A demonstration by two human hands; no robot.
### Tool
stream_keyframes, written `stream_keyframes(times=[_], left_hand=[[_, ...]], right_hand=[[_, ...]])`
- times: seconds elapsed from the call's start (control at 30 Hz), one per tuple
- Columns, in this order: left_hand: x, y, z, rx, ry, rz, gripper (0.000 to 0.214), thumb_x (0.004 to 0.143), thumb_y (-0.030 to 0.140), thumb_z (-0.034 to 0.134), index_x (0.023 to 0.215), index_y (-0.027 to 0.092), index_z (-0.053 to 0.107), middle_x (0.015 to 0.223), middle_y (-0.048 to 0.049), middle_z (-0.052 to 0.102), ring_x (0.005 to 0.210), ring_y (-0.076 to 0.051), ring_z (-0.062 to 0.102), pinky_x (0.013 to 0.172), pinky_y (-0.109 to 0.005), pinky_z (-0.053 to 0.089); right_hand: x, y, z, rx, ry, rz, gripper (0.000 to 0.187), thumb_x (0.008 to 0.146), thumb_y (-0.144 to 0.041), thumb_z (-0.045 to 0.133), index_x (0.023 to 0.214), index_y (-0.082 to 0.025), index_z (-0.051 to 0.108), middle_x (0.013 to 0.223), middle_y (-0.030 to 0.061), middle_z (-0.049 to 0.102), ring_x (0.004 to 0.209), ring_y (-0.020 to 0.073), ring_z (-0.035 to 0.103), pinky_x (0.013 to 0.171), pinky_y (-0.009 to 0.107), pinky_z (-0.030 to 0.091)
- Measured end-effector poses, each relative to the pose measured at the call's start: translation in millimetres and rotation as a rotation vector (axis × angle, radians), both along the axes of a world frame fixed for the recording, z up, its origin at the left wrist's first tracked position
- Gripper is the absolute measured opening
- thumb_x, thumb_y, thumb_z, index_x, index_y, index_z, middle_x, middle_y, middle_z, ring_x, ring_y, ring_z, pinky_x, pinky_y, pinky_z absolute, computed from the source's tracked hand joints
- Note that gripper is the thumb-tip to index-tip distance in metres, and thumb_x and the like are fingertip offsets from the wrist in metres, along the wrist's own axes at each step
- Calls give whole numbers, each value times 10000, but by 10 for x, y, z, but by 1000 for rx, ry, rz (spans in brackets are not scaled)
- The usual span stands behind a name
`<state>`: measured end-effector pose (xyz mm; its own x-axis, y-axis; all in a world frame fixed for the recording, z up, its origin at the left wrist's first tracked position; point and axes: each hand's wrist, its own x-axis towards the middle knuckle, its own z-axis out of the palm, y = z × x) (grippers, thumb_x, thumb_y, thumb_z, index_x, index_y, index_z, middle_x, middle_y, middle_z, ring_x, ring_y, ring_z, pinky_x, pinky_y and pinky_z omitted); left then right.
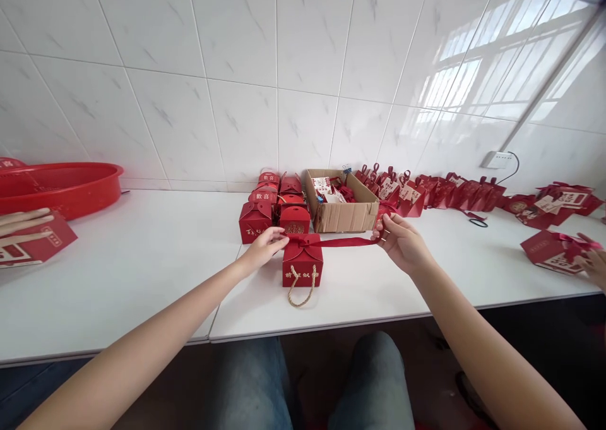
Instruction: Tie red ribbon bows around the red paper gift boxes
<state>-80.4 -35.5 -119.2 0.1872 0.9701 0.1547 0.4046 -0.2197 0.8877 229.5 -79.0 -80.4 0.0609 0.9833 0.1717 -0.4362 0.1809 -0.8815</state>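
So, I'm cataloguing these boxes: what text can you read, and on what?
"歡喜": two red boxes at the back.
"百…", rest unclear: the box before them.
"前…似…", rest partly covered: front box.
Too small or blurred: other lettering, including cards in the carton.

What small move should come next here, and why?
Probably the right hand should bring the red ribbon back over the small red box: the ribbon stretches out sideways from the box's top, no finished bow shows, and the left hand is already there.
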Motion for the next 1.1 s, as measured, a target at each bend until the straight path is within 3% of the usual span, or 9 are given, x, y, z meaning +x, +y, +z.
stream_keyframes(times=[0.1, 0.27, 0.33, 0.47, 0.6, 0.83, 0.9, 1.0, 1.1], left_hand=[[-124, 48, 40, 11, 87, -32, 381, 684, 514, 674, 867, 180, 663, 818, -50, 690, 727, -206, 635, 623, -293, 487], [-206, 63, 265, 98, 130, -19, 331, 682, 517, 673, 627, 195, 618, 655, -12, 632, 670, -181, 592, 671, -296, 485], [-176, 12, 373, 3, 2, -30, 335, 697, 508, 673, 638, 188, 592, 661, -9, 629, 670, -178, 613, 686, -308, 510], [-76, -137, 515, -358, -396, -127, 227, 783, 382, 632, 742, 160, 619, 813, -76, 689, 817, -233, 688, 793, -389, 553], [-55, -224, 535, -463, -552, -107, 238, 820, 322, 597, 720, 119, 671, 903, -155, 713, 923, -280, 687, 894, -426, 538], [-83, -254, 406, -343, -483, -101, 217, 618, 301, 797, 713, 130, 701, 860, -102, 704, 946, -250, 651, 912, -403, 524], [-90, -272, 367, -271, -351, -26, 208, 609, 300, 778, 712, 144, 687, 832, -84, 691, 904, -250, 648, 875, -402, 519], [-121, -312, 313, 7, -35, 106, 218, 666, 345, 697, 579, 174, 594, 816, -58, 668, 821, -228, 616, 837, -390, 487], [-167, -342, 266, 148, 106, 127, 312, 714, 414, 637, 531, 181, 541, 876, -60, 676, 787, -214, 599, 800, -354, 471]], right_hand=[[6, 28, 6, 5, 17, -2, 269, 679, -316, 790, 690, -205, 546, 664, -29, 547, 595, 94, 533, 590, 236, 504], [-23, 60, -2, 1, 40, -19, 272, 655, -309, 806, 692, -203, 558, 662, -31, 542, 581, 82, 520, 572, 216, 497], [-47, 69, -10, -1, 42, -16, 282, 644, -313, 813, 690, -201, 558, 656, -32, 544, 579, 82, 521, 576, 219, 500], [-90, 97, -30, -11, 54, -9, 296, 633, -322, 821, 690, -202, 556, 645, -40, 542, 565, 77, 518, 578, 223, 504], [-116, 143, -70, -32, 74, -3, 305, 626, -316, 825, 690, -203, 549, 643, -46, 545, 556, 72, 515, 577, 218, 504], [-198, 208, -205, -70, 114, 49, 286, 639, -305, 819, 711, -192, 567, 642, -45, 553, 547, 67, 513, 554, 202, 492], [-226, 219, -238, -81, 128, 47, 292, 633, -310, 823, 708, -194, 566, 635, -50, 549, 539, 64, 509, 552, 199, 491], [-264, 232, -273, -98, 142, 53, 303, 621, -310, 829, 701, -193, 562, 627, -52, 545, 535, 63, 507, 552, 197, 491], [-295, 245, -294, -100, 142, 69, 301, 630, -315, 823, 688, -188, 556, 625, -50, 543, 529, 60, 498, 544, 193, 482]])
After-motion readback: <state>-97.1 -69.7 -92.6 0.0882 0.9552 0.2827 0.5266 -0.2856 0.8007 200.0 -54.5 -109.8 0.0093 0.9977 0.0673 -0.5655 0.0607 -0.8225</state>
